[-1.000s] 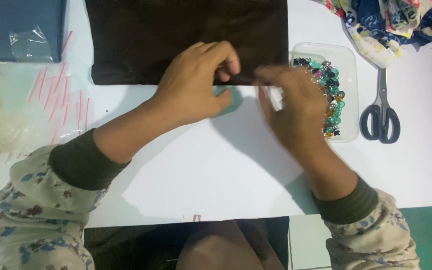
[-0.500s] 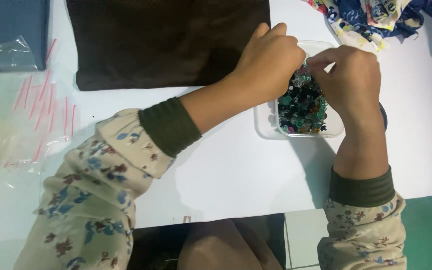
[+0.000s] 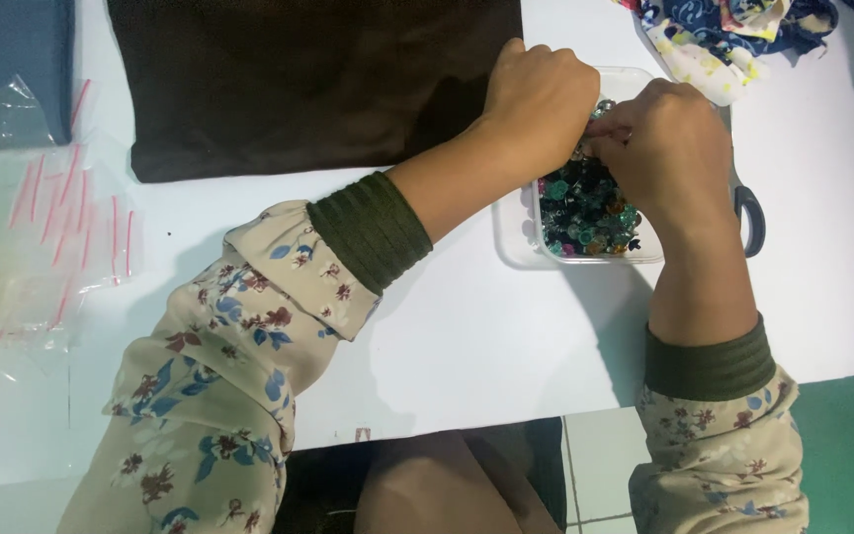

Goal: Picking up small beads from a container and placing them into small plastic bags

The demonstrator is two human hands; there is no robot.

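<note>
Both grips, left hand (image 3: 538,107) and right hand (image 3: 672,150), meet over the bead tray (image 3: 512,229).

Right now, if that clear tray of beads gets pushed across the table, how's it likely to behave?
The clear tray looks like thin plastic, so it is probably light and may flex. It sits on a smooth white table, so it would likely slide easily. The small beads inside lie loose and heaped, so a sharp push could well scatter them and send them rolling.
</note>
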